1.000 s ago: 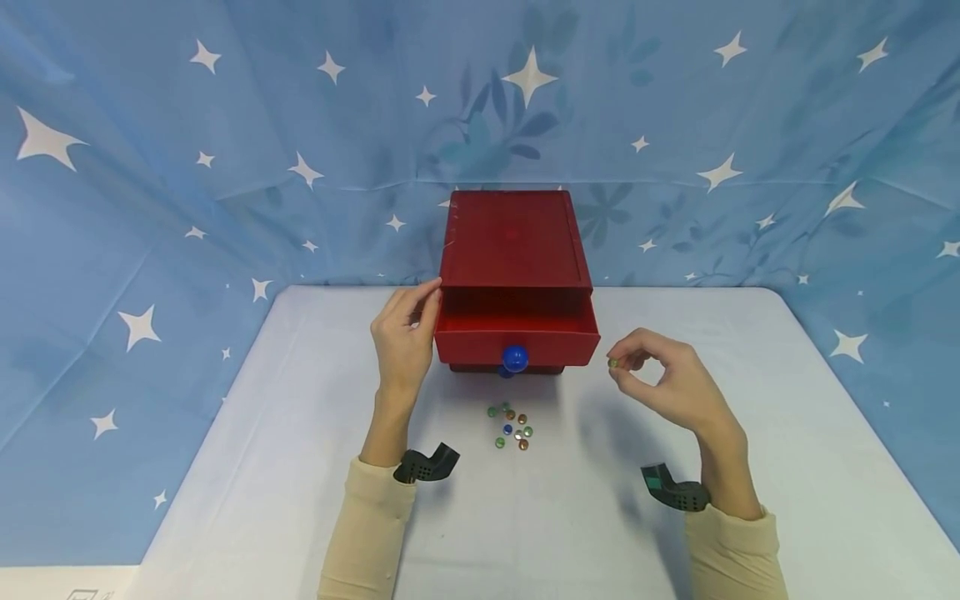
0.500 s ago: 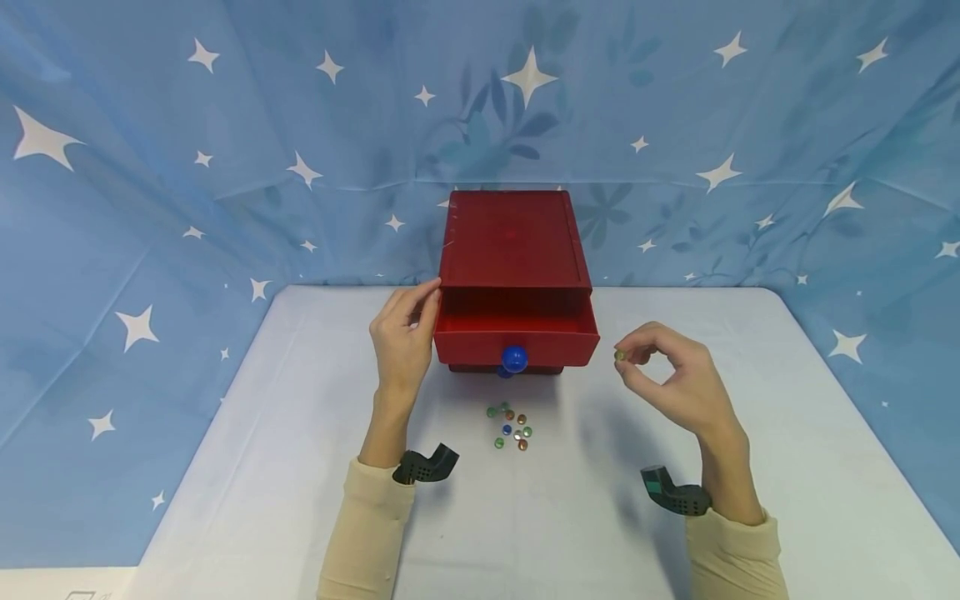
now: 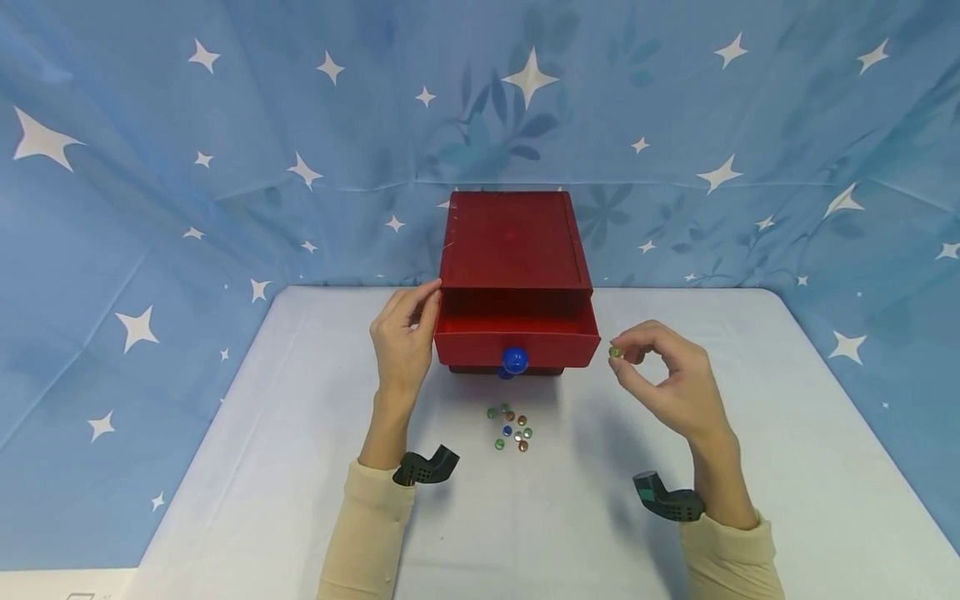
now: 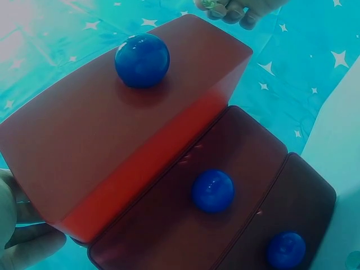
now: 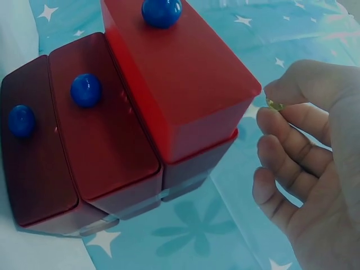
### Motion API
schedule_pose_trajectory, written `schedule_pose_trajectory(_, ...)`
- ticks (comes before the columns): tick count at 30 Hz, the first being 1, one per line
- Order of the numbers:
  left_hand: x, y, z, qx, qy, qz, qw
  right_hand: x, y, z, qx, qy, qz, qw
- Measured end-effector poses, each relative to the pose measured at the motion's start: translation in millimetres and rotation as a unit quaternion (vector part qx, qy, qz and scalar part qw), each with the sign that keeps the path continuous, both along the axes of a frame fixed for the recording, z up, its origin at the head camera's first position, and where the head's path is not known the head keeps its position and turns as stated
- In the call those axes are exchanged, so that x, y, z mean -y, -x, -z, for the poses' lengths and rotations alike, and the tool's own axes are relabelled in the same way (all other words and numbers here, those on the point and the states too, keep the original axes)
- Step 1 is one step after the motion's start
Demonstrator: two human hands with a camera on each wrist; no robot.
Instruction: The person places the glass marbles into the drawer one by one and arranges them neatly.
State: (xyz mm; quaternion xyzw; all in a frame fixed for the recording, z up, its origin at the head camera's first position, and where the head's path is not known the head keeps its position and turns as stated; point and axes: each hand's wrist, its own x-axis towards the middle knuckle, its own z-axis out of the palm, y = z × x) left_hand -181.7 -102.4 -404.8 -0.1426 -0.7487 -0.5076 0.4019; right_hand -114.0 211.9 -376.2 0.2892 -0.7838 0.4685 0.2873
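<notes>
A red drawer cabinet (image 3: pixel 517 237) stands at the back of the table, its top drawer (image 3: pixel 472 348) pulled out by its blue knob side toward me. My left hand (image 3: pixel 400 346) rests its fingertips against the cabinet's left side by the drawer opening, fingers fairly straight. Off the drawer's right front corner, my right hand (image 3: pixel 671 379) pinches a small green glass pebble (image 5: pixel 274 104) between thumb and index finger. In the right wrist view, the other fingers are bent loosely. The visible part of the drawer's inside shows plain red.
Several small glass pebbles, among them a blue one (image 3: pixel 507 431) and a green one (image 3: pixel 499 444), lie on the white table (image 3: pixel 300 500) in front of the cabinet. Two lower drawers, the middle one (image 4: pixel 169 225) included, are closed. A blue starred cloth (image 3: pixel 300 125) hangs behind.
My right hand drew slightly right and up from the drawer, then came back a little left, still pinching the pebble. The left hand and drawer have not moved.
</notes>
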Motion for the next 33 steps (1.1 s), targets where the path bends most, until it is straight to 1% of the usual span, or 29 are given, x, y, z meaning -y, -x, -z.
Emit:
schedule_pose_trajectory(2, -0.1, 0.0, 0.0, 0.000, 0.001, -0.001, 1.0000, 2.5, -0.1, -1.2, -0.007, 0.011, -0.010, 1.000)
schedule_pose_trajectory(6, 0.2, 0.1, 0.1, 0.000, 0.001, -0.002, 1.0000, 7.6, 0.4, -1.8, -0.017, 0.024, -0.011, 1.000)
schedule_pose_trajectory(10, 0.5, 0.3, 0.2, 0.003, 0.000, -0.002, 1.0000, 10.0, 3.2, 2.8, -0.015, 0.031, 0.004, 0.999)
schedule_pose_trajectory(18, 0.4, 0.5, 0.6, 0.000, -0.003, 0.001, 1.0000, 11.4, 7.7, 11.5, -0.009, 0.041, 0.016, 0.999)
schedule_pose_trajectory(22, 0.1, 0.2, 0.0, -0.004, -0.004, 0.003, 1.0000, 12.2, 8.3, 12.0, -0.011, 0.038, 0.026, 0.999)
schedule_pose_trajectory(25, 0.1, 0.0, 0.1, -0.003, -0.004, 0.004, 1.0000, 13.4, 8.2, 11.2, -0.013, 0.032, 0.041, 0.999)
schedule_pose_trajectory(33, 0.6, 0.8, 1.4, 0.000, -0.004, 0.004, 1.0000, 20.3, 9.2, 9.6, -0.016, 0.036, 0.072, 0.997)
